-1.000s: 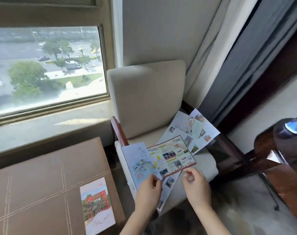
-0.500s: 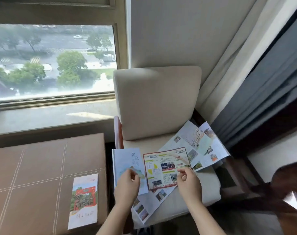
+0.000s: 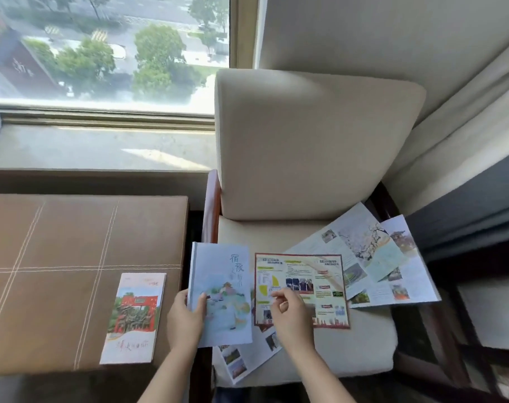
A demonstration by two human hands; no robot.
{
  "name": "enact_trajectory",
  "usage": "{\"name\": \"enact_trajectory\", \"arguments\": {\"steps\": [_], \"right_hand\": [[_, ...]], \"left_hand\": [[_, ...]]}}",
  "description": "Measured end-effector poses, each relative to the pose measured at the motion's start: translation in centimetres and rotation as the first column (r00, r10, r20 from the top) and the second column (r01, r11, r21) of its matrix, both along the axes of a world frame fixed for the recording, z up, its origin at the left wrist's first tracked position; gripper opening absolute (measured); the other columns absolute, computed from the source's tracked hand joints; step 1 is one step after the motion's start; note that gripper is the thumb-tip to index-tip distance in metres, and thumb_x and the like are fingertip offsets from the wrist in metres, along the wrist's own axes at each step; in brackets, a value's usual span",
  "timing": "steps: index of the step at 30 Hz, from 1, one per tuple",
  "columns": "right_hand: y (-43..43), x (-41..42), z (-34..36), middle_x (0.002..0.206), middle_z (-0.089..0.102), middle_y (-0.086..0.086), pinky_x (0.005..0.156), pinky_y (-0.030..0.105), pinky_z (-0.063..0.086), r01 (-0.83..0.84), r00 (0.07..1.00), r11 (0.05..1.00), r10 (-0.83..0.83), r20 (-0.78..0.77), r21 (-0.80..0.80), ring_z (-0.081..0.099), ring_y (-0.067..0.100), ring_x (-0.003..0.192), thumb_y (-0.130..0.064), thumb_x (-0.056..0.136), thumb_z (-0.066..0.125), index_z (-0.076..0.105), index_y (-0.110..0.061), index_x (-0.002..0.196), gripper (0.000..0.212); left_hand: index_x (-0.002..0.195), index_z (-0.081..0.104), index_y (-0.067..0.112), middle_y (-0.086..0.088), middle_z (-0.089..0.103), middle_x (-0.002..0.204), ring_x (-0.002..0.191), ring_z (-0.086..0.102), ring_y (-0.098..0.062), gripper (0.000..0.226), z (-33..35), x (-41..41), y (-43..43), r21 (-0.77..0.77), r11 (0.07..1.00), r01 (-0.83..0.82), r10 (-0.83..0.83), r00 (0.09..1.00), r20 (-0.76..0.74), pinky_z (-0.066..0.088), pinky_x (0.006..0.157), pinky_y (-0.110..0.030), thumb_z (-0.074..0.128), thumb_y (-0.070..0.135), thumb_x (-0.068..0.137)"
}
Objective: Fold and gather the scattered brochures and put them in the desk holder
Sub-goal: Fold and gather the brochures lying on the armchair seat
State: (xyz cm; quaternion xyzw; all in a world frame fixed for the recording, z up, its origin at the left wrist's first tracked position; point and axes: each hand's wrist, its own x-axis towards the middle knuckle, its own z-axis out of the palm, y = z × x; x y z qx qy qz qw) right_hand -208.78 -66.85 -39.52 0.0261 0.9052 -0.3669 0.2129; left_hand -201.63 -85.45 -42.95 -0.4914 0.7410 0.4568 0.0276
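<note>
- I saw the left hand point(image 3: 186, 315) had lifted the pale blue folded brochure point(image 3: 221, 292) clear of the others, thumb clamped on its cover.
- The right hand point(image 3: 291, 312), fingers loosely curled and holding nothing, had let go and hovered over the red-bordered open brochure point(image 3: 302, 289) on the cream chair seat point(image 3: 369, 338).
- One brochure gathered; I could see no desk holder.

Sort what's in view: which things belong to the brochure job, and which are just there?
Job: pale blue brochure in left hand; red-bordered brochure under right hand; large unfolded brochure; folded brochure on ottoman.
Bystanders: chair, curtain.
</note>
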Motion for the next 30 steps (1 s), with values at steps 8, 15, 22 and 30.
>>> {"name": "enact_trajectory", "arguments": {"steps": [8,15,22,30], "right_hand": [[-2.3,-1.8,1.2,0.099,0.058,-0.011,0.071,0.016,0.045,-0.106,0.984,0.967,0.135,0.113,-0.234,0.056,0.005,0.09,-0.035,0.089,0.06,0.056,-0.031,0.106,0.018],[-2.5,-4.7,4.3,0.128,0.056,-0.012,0.089,0.024,0.046,0.024,0.88,0.798,0.269,0.392,-0.602,0.057,0.008,0.116,-0.052,0.078,0.063,0.04,-0.034,0.135,0.064],[3.7,-9.5,-1.9,0.108,0.071,0.014,0.082,0.047,0.057,0.354,0.892,0.762,-0.1,0.441,-0.543,0.069,0.031,0.097,-0.001,0.088,0.061,0.057,-0.011,0.115,0.029],[1.0,-14.3,-15.5,0.109,0.067,0.01,0.075,0.037,0.057,0.288,0.903,0.876,-0.114,0.413,-0.388,0.067,0.026,0.095,-0.002,0.091,0.058,0.057,-0.013,0.108,0.021]], "left_hand": [[0.087,0.066,0.025,0.007,0.067,0.074,0.067,0.062,-0.016,0.01,4.7,0.6,0.4,-0.16,0.951,-0.266,0.242,0.958,-0.155,0.036,0.048,-0.023,0.06,0.032,0.09],[0.084,0.066,0.029,0.011,0.072,0.083,0.068,0.07,-0.006,0.007,10.4,-2.6,2.5,0.029,0.97,-0.24,0.229,0.875,-0.427,0.055,0.055,-0.029,0.063,0.032,0.089],[0.089,0.064,0.018,0.001,0.072,0.084,0.08,0.069,-0.016,0.009,3.4,-9.0,8.6,0.175,0.983,-0.058,0.109,0.95,-0.293,0.056,0.073,-0.04,0.067,0.026,0.086],[0.113,0.057,0.018,0.0,0.067,0.101,0.088,0.062,-0.015,0.031,-11.6,-12.9,7.6,0.227,0.967,-0.113,0.158,0.969,-0.191,0.045,0.065,-0.02,0.068,0.01,0.084]]}}
